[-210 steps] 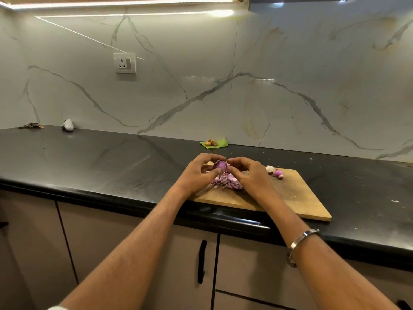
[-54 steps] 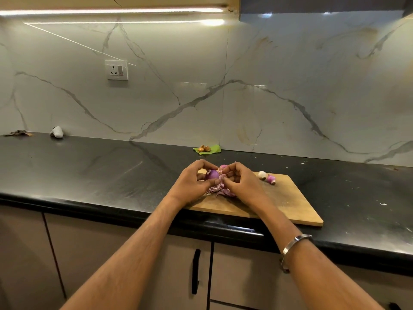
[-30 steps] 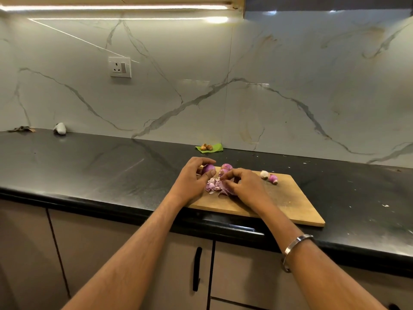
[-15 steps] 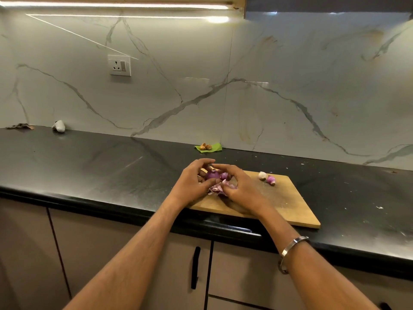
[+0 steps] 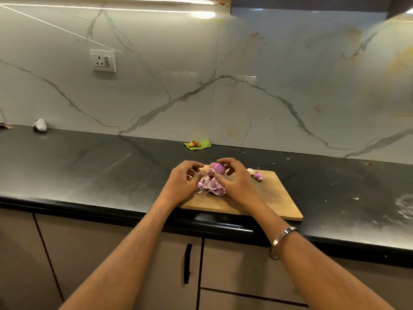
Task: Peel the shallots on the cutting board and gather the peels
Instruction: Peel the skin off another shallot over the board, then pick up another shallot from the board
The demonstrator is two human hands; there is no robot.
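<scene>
The right hand holds a purple shallot just above the far left part of the board, its fingers curled over the top of the bulb and the thumb under it. The left hand sits just beside it, fingers curled, thumb tip at the shallot's left end where a darker bit of skin shows; it seems to pinch that skin, though the view is too small to be sure. Pale strands of peel show between the left fingers. Directly below the shallot, between the two hands, a heap of pink and purple peels lies on the board. Near the board's far right edge sit a pale peeled piece and, touching or just beside it, a small purple shallot. The board lies at the front edge of a black counter. By the marble wall, behind the board, a green leaf carries a few small brown bits. A steel bangle rings the right wrist.
</scene>
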